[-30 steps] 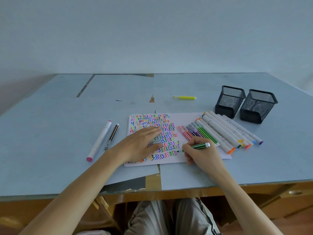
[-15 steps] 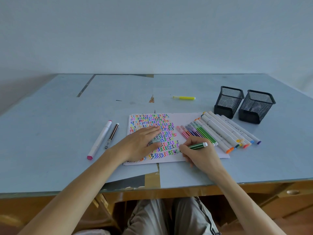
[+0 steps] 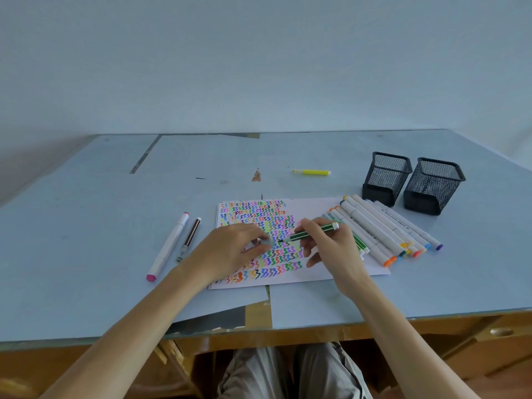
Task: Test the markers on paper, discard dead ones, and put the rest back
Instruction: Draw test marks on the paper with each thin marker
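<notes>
Roughly mid-task: paper (image 3: 316, 208) full of squiggles, right hand (image 3: 331, 249) pinching green marker (image 3: 312, 232), left hand (image 3: 230, 251) pinching its cap (image 3: 266, 242), both mesh cups (image 3: 385, 177) seemingly unfilled, nothing put back

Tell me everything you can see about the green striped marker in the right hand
The green striped marker is a slim pen with dark and lighter green stripes along its barrel and a white end plug. It is uncapped, its dark tip pointing left toward a small pale cap pinched in the left hand. The right hand grips it mid-barrel, holding it nearly level just above the scribbled paper. Whether the tip touches the cap is unclear.
</notes>
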